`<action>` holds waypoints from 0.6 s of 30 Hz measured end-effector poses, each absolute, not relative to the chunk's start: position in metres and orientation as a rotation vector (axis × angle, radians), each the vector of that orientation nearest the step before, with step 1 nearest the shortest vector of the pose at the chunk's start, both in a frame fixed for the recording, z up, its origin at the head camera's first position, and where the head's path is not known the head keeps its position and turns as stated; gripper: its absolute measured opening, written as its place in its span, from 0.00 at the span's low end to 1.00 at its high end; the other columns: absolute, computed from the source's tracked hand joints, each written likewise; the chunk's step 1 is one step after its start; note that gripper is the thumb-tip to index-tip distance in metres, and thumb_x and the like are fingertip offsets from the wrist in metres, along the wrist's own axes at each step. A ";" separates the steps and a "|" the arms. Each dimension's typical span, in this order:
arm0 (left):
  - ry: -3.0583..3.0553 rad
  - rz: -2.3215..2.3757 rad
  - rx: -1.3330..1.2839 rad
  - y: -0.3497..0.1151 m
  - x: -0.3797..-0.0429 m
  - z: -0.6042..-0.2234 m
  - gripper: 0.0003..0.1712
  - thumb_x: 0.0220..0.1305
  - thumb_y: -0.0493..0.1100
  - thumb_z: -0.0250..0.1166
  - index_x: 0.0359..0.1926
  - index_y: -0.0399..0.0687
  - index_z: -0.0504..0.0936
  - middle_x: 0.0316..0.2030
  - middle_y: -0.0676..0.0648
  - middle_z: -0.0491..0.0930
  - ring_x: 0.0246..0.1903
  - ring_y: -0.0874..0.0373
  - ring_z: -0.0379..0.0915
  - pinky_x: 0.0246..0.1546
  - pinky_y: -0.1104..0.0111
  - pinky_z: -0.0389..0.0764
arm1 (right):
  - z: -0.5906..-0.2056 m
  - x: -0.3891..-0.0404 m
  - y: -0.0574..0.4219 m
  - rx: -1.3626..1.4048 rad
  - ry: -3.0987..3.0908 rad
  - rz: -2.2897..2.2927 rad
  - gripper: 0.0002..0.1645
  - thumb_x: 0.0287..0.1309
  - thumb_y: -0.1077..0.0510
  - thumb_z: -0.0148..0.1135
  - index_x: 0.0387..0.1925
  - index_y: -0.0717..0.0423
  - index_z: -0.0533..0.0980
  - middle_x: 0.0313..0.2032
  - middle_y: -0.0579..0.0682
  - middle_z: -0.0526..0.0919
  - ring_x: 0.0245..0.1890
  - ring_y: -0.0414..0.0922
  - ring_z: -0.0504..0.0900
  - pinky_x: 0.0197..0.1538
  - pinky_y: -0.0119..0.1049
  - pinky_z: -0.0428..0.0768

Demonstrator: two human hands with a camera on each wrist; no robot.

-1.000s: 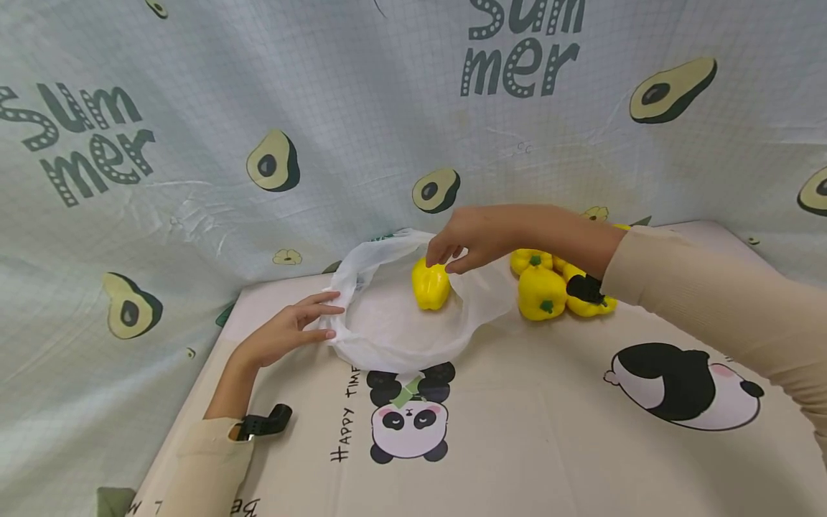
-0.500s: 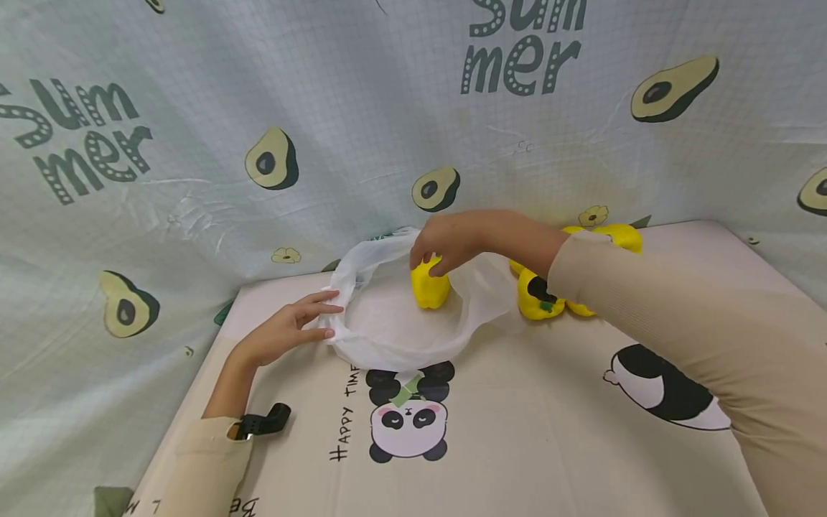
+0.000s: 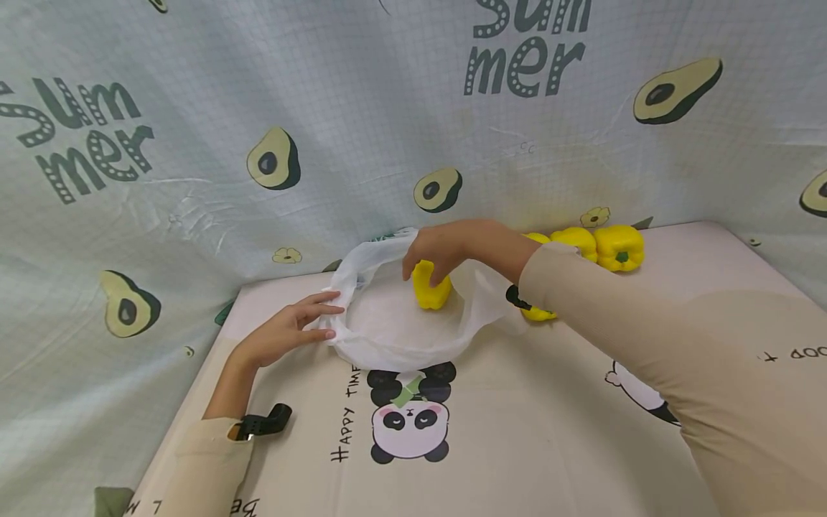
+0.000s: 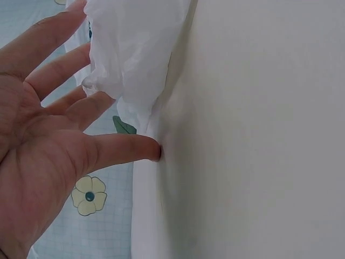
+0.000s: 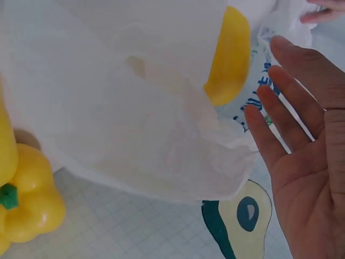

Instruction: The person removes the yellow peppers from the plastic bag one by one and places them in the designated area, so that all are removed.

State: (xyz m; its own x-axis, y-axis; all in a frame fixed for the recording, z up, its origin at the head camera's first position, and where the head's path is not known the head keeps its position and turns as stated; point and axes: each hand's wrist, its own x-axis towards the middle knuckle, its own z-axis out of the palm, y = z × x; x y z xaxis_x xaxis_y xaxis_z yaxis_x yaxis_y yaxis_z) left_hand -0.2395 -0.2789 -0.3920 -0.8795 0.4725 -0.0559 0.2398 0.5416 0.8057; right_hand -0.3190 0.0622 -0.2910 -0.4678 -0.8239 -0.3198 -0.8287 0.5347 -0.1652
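Observation:
A white plastic bag (image 3: 381,357) lies spread on the table, its mouth facing up. Inside it is a yellow bell pepper (image 3: 431,293). My right hand (image 3: 442,248) is over the pepper's top, fingers downward. In the right wrist view those fingers (image 5: 275,116) look extended, with a gap between them and the pepper (image 5: 232,59). My left hand (image 3: 278,336) touches the bag's left rim with spread, fairly straight fingers. The left wrist view shows its fingertips against the bag (image 4: 135,48) and the thumb (image 4: 126,149) at the tablecloth.
Several more yellow bell peppers (image 3: 619,248) sit to the right of the bag, partly hidden behind my right sleeve (image 3: 607,309). The table has a panda-print tablecloth (image 3: 504,438). Behind it hangs an avocado-print sheet (image 3: 349,143).
My right hand has moved left and slightly lower, from beside the pepper to over it. The pepper stays in place within the bag. My left hand has not moved.

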 end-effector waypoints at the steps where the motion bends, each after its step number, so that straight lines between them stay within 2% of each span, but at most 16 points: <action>1: 2.511 1.256 0.596 -0.279 -0.240 -0.392 0.27 0.66 0.40 0.70 0.64 0.39 0.79 0.77 0.43 0.57 0.78 0.38 0.42 0.74 0.39 0.50 | -0.291 -0.320 0.061 -1.343 2.417 0.026 0.27 0.65 0.59 0.68 0.65 0.46 0.78 0.65 0.47 0.78 0.66 0.50 0.72 0.69 0.44 0.72; 6: 2.502 1.260 0.605 -0.279 -0.240 -0.392 0.27 0.66 0.40 0.70 0.64 0.38 0.78 0.77 0.43 0.57 0.78 0.40 0.41 0.74 0.40 0.48 | -0.291 -0.324 0.057 -1.277 2.425 0.058 0.29 0.63 0.60 0.69 0.65 0.45 0.77 0.66 0.49 0.76 0.66 0.51 0.70 0.69 0.46 0.71; 12: 2.487 1.273 0.618 -0.278 -0.239 -0.391 0.27 0.66 0.39 0.69 0.64 0.36 0.78 0.77 0.42 0.56 0.79 0.42 0.37 0.75 0.41 0.44 | -0.294 -0.327 0.054 -1.184 2.475 0.185 0.31 0.61 0.60 0.71 0.66 0.42 0.77 0.63 0.49 0.76 0.61 0.50 0.70 0.66 0.45 0.74; 18: 2.502 1.251 0.615 -0.278 -0.239 -0.391 0.27 0.66 0.39 0.70 0.64 0.37 0.78 0.77 0.42 0.56 0.79 0.41 0.38 0.75 0.40 0.46 | -0.299 -0.330 0.050 -1.141 2.481 0.206 0.33 0.61 0.60 0.72 0.66 0.41 0.76 0.63 0.49 0.73 0.60 0.49 0.69 0.65 0.46 0.74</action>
State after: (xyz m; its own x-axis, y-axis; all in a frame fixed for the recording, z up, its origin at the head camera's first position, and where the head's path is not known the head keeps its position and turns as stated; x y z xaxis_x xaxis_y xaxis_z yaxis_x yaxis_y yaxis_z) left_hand -0.2387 -0.2778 -0.3913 -0.8713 0.4876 -0.0555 0.2481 0.5352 0.8075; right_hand -0.3303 0.0502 -0.2994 -0.5866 -0.6953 -0.4154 -0.7542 0.6558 -0.0326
